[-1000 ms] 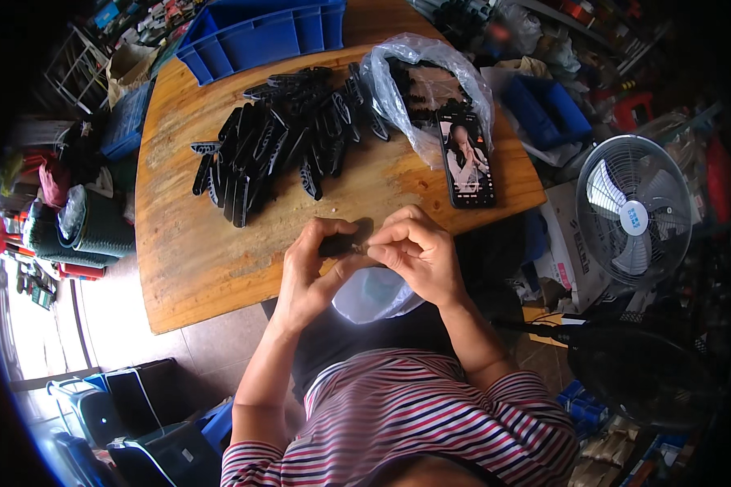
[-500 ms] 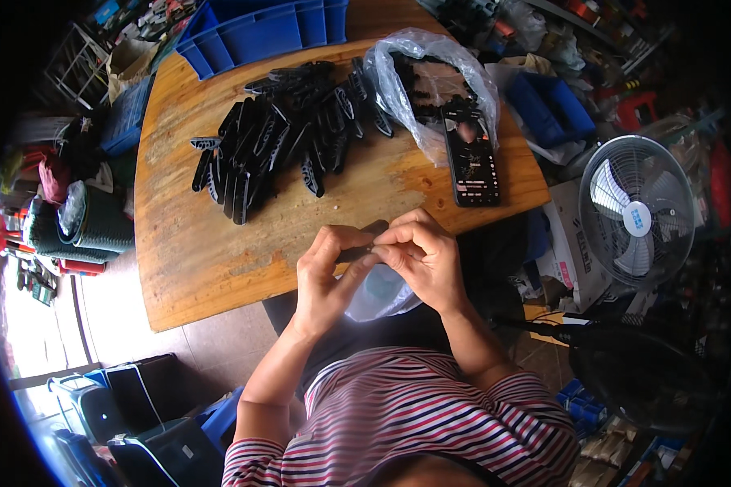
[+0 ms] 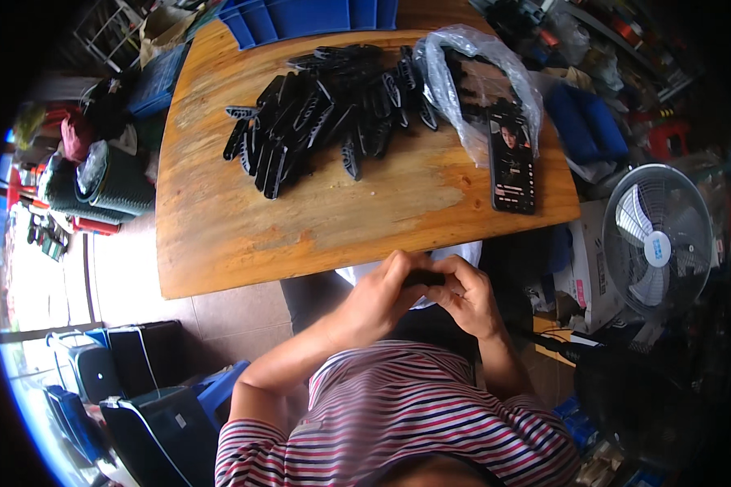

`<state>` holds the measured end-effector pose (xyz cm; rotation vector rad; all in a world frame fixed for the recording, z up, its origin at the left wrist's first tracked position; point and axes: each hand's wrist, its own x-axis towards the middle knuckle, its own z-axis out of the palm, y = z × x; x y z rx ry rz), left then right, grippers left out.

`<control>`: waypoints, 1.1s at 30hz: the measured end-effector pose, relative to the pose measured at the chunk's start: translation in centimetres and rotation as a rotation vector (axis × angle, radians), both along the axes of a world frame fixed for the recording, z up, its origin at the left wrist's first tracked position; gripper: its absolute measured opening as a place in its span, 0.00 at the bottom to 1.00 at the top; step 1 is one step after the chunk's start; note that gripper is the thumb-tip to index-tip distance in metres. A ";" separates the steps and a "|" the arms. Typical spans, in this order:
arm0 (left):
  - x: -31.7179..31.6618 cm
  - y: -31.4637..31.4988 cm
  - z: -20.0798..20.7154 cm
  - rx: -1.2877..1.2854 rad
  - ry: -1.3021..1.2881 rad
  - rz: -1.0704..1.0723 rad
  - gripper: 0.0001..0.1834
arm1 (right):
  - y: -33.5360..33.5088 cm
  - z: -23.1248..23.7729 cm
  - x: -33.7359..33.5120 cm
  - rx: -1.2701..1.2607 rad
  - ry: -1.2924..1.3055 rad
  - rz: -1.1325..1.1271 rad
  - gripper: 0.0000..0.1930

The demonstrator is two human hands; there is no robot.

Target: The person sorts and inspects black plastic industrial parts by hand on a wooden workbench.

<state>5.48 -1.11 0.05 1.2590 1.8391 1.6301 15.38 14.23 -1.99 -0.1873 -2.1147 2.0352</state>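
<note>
While the left hand grips a dark piece, the right hand grips it too — fingers curled; barely parted.

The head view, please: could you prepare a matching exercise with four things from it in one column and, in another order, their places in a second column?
Column 1
1. Heap of long black pieces
2. Black rectangular phone with lit screen
3. Blue ribbed plastic crate
4. Small dark piece

Column 2
A. At the far end of the brown wooden table, cut off by the picture's top
B. Between the left hand and the right hand
C. Left of the clear plastic bag
D. Near the table's right edge

Pairs: 1-C, 2-D, 3-A, 4-B
</note>
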 end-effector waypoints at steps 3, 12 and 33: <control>-3.5 0.0 1.1 -0.186 0.311 0.065 0.26 | -0.1 -3.1 0.7 0.295 0.027 -0.106 0.13; -11.1 -0.2 -0.6 -0.379 0.861 0.377 0.15 | 2.7 3.8 -2.7 0.563 0.126 0.289 0.10; -9.3 -0.7 -0.6 0.374 -1.148 -0.189 0.24 | 8.8 6.4 -12.9 -0.298 0.012 0.216 0.08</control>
